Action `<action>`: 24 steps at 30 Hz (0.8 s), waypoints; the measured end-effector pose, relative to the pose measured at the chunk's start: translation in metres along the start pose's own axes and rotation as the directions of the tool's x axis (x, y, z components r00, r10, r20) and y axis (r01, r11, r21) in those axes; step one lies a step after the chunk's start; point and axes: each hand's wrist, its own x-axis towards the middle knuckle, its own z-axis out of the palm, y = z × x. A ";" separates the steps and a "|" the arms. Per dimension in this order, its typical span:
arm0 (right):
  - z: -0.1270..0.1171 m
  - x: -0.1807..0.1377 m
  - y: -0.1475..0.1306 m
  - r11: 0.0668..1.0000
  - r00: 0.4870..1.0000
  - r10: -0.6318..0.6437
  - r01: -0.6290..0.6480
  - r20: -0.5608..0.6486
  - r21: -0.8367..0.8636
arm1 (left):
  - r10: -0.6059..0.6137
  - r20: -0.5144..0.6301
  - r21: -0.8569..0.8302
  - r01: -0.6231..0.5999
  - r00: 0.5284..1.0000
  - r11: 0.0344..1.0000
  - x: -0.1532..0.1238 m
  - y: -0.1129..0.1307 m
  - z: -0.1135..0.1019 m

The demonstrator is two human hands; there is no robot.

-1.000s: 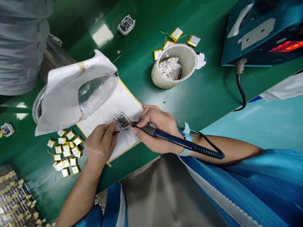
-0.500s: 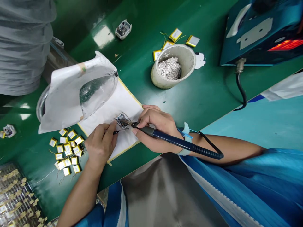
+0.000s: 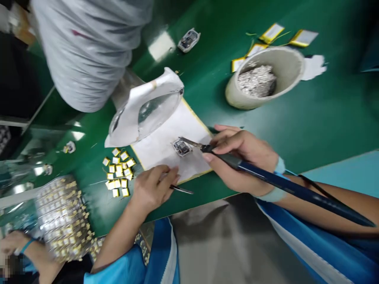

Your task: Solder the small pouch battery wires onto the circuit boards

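Note:
My right hand (image 3: 241,159) is closed round a soldering iron (image 3: 260,178), its metal tip over the upper edge of a small open device casing with a circuit board (image 3: 181,147). Whether the tip touches the board I cannot tell. The casing lies on a white sheet with yellow edges (image 3: 164,130). Below and left of it, my left hand (image 3: 155,187) grips dark tweezers (image 3: 182,190), which point right and are apart from the casing. Left of that hand lie several small yellow-edged battery cells (image 3: 119,170).
A fume hose (image 3: 91,51) ends near a clear hood with white paper (image 3: 124,132). A pot (image 3: 237,96) of silvery metal shavings stands right, with more cells (image 3: 272,33) behind. Another casing (image 3: 188,40) lies at the back. A co-worker's hand (image 3: 14,242) shows lower left, near a filled tray (image 3: 63,221).
My left hand with the tweezers has drawn back from the casing. The iron's tip has shifted to the casing's upper edge. My view has swung left, bringing a co-worker's hand into sight.

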 end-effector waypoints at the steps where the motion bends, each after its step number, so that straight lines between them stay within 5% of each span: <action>1: 0.000 -0.001 0.001 1.000 1.000 0.001 -0.001 -0.007 0.003 | -0.083 -0.010 0.012 0.083 0.997 0.996 -0.007 -0.010 -0.007; 4: 0.002 -0.003 0.003 1.000 1.000 -0.006 0.006 -0.020 0.006 | -0.440 -0.148 0.059 0.452 0.885 0.890 -0.021 -0.063 -0.027; 7: 0.006 -0.005 0.006 0.999 0.998 -0.044 0.044 -0.052 0.000 | -0.696 -0.082 0.009 0.699 0.713 0.715 -0.027 -0.122 -0.038; 10: 0.009 -0.006 0.010 0.995 0.989 -0.101 0.100 -0.110 -0.012 | -0.805 0.063 -0.170 0.802 0.589 0.573 -0.029 -0.152 -0.038; 14: 0.010 -0.004 0.013 0.994 0.987 -0.108 0.107 -0.119 -0.017 | -0.889 0.059 -0.367 0.838 0.455 0.405 -0.034 -0.145 -0.036; 19: 0.009 -0.001 0.012 0.990 0.983 -0.143 0.141 -0.112 -0.026 | -0.877 -0.038 -0.486 0.757 0.480 0.436 -0.032 -0.093 -0.033; 24: 0.008 0.002 0.011 0.983 0.979 -0.179 0.174 -0.097 -0.054 | -0.717 0.149 -0.569 0.652 0.681 0.501 -0.001 -0.039 -0.009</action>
